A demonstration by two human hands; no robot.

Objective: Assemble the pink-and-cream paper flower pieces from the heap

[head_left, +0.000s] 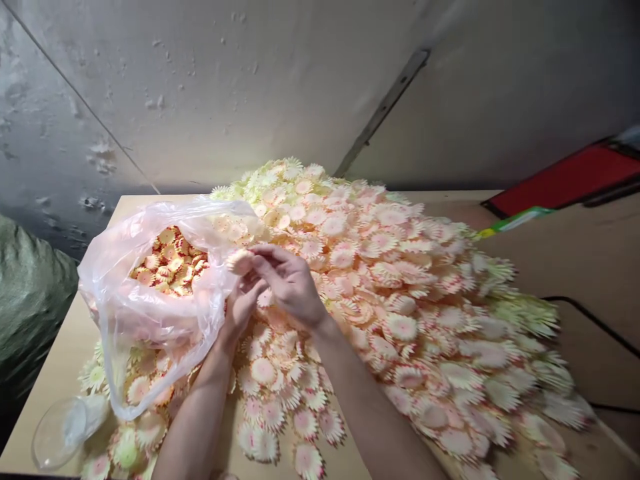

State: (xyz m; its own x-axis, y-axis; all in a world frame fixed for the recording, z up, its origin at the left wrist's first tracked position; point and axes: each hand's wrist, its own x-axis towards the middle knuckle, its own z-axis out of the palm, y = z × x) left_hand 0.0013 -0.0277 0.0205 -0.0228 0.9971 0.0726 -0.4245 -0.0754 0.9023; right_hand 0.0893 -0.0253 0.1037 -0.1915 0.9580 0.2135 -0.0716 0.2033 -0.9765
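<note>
My right hand (pixel 293 283) pinches a small pale artificial flower (pixel 240 262) with a frilled edge between thumb and fingers. Just below, my left hand (pixel 243 303) is closed against the same flower from underneath, its fingers partly hidden. Beside my left wrist sits an open clear plastic bag (pixel 120 293) holding many small cream-yellow flower pieces (pixel 173 263) with red edges. A broad heap of pale pink and cream artificial flowers (pixel 345 257) spreads behind and right of my hands, with more lying beneath my forearms.
A clear round plastic piece (pixel 57 433) lies at the table's (pixel 45 393) front left corner. A green sack (pixel 30 307) stands left of the table. A red object (pixel 570 180) and a green-and-yellow strip (pixel 520 220) are at the right, near a black cable (pixel 595 317). The grey wall (pixel 240 87) closes the back.
</note>
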